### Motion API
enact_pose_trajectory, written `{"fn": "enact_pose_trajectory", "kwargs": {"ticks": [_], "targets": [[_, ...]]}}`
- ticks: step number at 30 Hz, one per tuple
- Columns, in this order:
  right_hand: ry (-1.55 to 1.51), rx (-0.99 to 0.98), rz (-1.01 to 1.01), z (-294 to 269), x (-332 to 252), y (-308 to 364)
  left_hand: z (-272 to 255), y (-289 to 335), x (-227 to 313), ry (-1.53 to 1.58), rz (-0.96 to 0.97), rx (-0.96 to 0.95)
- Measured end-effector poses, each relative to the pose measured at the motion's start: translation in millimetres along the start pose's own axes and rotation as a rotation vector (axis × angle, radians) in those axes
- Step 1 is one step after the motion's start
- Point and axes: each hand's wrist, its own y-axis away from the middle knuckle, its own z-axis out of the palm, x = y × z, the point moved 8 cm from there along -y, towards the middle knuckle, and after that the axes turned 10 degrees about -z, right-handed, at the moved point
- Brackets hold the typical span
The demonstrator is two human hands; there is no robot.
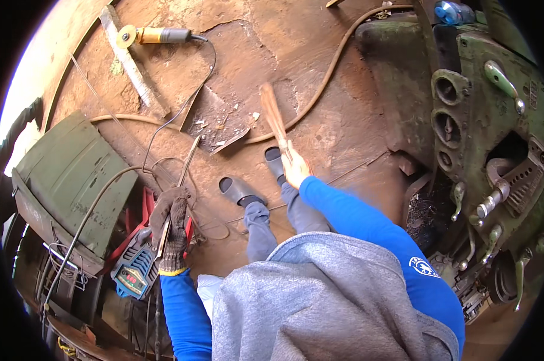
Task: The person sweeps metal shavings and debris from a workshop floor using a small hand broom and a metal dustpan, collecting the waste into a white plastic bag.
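Observation:
My left hand [170,225], in a dark, worn work glove, is closed around a long, thin metal bar [189,161] that sticks out at both ends of the fist. My right hand [295,165] is bare and wrapped round the near end of a brown, wood-coloured paddle-like piece [272,109], which points away from me and widens at its far end. Whether it is solid wood or bristles I cannot tell. Beyond it and to the left, a bent metal sheet [223,117] on the floor carries scraps and dust.
A yellow angle grinder [157,36] lies across a pale metal bar [127,63]. A tan hose [335,66] crosses the floor. A green metal box [73,180] and a blue welding machine [133,274] stand left. A large green machine [473,138] with levers fills the right.

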Motion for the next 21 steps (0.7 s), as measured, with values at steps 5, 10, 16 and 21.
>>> {"fn": "enact_pose_trajectory", "kwargs": {"ticks": [5, 10, 16, 21], "targets": [[-0.176, 0.076, 0.219, 0.1, -9.2, 11.4, -0.9, 6.0, 14.2, -0.076, 0.011, -0.029], [-0.144, -0.092, 0.020, 77.9, -74.6, 47.3, 0.9, 3.8, 7.8, 0.007, 0.008, -0.028], [-0.154, 0.060, -0.028, 3.5, -97.1, 16.2, -2.6, 4.5, 16.5, -0.035, 0.127, -0.013], [-0.056, -0.152, 0.037, 84.2, -95.3, -6.4, 0.1, 2.0, 23.6, 0.000, 0.142, -0.018]]}}
